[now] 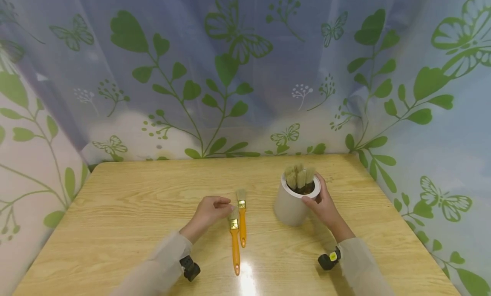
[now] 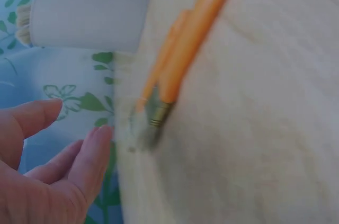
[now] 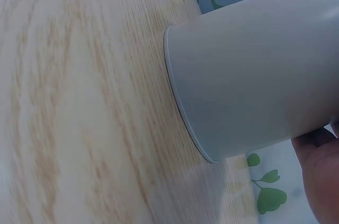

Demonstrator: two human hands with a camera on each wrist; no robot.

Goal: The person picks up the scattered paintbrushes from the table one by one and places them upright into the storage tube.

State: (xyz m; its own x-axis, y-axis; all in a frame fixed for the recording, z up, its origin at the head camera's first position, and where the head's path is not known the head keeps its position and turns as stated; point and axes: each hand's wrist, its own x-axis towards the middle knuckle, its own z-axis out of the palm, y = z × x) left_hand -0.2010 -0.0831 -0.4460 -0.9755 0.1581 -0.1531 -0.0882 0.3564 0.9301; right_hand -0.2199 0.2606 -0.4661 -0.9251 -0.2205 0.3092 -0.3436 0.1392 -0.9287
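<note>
Two paintbrushes with orange handles lie side by side on the table. My left hand (image 1: 209, 211) is right at the bristles of the nearer, longer paintbrush (image 1: 235, 251); in the left wrist view its thumb and fingers are apart with nothing between them. The shorter paintbrush (image 1: 243, 225) lies just beyond it, bristles pointing to the back. To the right stands a whitish cylindrical pot (image 1: 289, 211), upright, with several pale bristle heads (image 1: 301, 176) showing at its mouth. My right hand (image 1: 325, 206) grips the pot's rim from the right, thumb in front.
The wooden table (image 1: 145, 185) has rounded back corners. A curtain (image 1: 176, 130) printed with green leaves and butterflies hangs behind it and along both sides. Small black cameras are strapped at both wrists.
</note>
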